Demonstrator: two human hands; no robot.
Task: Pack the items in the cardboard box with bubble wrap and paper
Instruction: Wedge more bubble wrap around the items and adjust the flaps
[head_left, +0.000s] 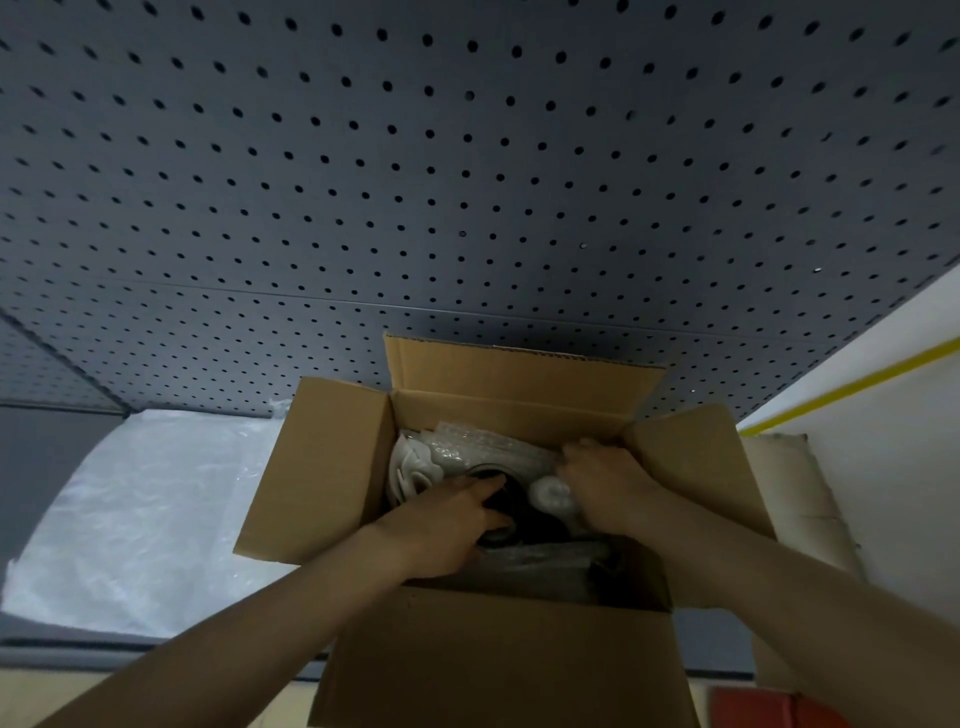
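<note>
We see the cardboard box (498, 654) open before a pegboard (467, 156), our left hand (447, 525) inside it grasping a dark round item (524, 512), our right hand (608, 480) clutching bubble wrap (498, 449), more wrap sheets (140, 509) lying left of the box

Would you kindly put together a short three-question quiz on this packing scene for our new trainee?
1. True or false: both hands are inside the cardboard box.
2. What lies on the surface left of the box? A) a sheet of bubble wrap B) a roll of tape C) scissors
3. Fill in: the fingers of the left hand rest on a ____ round item.

Key:
1. True; the right hand is at the wrapped bundles.
2. A, the bubble wrap sheet.
3. Dark.
</note>
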